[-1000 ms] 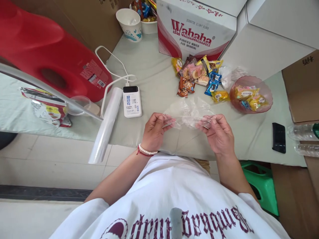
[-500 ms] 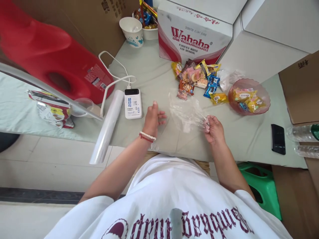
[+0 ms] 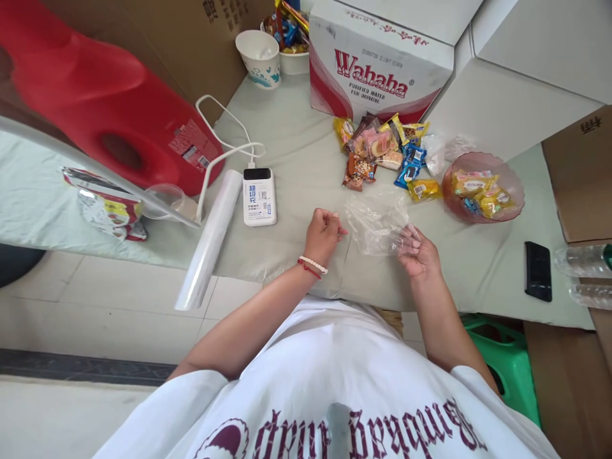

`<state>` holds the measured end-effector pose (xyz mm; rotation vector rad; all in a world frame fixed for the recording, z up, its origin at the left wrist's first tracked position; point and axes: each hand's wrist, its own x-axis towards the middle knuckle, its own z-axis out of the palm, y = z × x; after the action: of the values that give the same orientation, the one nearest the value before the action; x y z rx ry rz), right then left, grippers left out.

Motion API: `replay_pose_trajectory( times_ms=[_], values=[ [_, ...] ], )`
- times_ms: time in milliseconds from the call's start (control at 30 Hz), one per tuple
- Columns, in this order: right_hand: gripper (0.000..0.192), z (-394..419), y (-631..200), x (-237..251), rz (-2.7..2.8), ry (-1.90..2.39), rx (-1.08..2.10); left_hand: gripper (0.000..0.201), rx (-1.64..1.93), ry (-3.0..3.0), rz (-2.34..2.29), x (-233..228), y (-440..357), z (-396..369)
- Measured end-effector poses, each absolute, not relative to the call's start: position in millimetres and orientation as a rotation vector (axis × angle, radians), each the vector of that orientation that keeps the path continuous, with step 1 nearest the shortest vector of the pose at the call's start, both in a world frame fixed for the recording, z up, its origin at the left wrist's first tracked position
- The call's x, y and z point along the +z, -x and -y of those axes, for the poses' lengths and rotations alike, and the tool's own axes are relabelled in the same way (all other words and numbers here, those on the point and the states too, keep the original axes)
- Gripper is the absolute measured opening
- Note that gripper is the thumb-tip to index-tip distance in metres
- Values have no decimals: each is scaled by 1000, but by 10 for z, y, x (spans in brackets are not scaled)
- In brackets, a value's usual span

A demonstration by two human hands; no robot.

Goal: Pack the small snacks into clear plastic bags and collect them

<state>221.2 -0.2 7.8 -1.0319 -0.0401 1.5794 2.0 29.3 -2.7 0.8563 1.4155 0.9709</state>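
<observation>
A clear plastic bag spreads over the cloth in front of me, crumpled and see-through. My right hand grips its right side between thumb and fingers. At the bag's left edge is my left hand, fingers curled in and a beaded bracelet on the wrist; whether it pinches the film is hidden. Just beyond the bag lies a heap of wrapped snacks in yellow, brown, pink and blue packets. A pink translucent bowl to the right holds several more wrapped snacks.
Left of my hands lie a white power bank with a cable and a roll of clear film overhanging the table edge. A large red jug stands behind them. A Wahaha carton, paper cup and black phone are also there.
My left hand has moved right to the bag's edge, and its fingers have curled in. The bag has shifted slightly right and bunched up, still in my right hand. The view has shifted slightly.
</observation>
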Motion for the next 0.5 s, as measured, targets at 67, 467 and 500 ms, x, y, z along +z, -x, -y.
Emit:
replay_pose_trajectory(
  times_ms=[67, 467, 500],
  values=[
    [34, 1, -2257, 62, -32, 966, 1627, 29, 888, -932, -1499, -24, -78, -265],
    [45, 9, -2403, -63, 231, 1290, 1263, 43, 902, -773, -1089, 8, 82, -103],
    [46, -1, -2463, -64, 266, 1318, 1253, 45, 885, -746, -1094, -3, 141, -90]
  ],
)
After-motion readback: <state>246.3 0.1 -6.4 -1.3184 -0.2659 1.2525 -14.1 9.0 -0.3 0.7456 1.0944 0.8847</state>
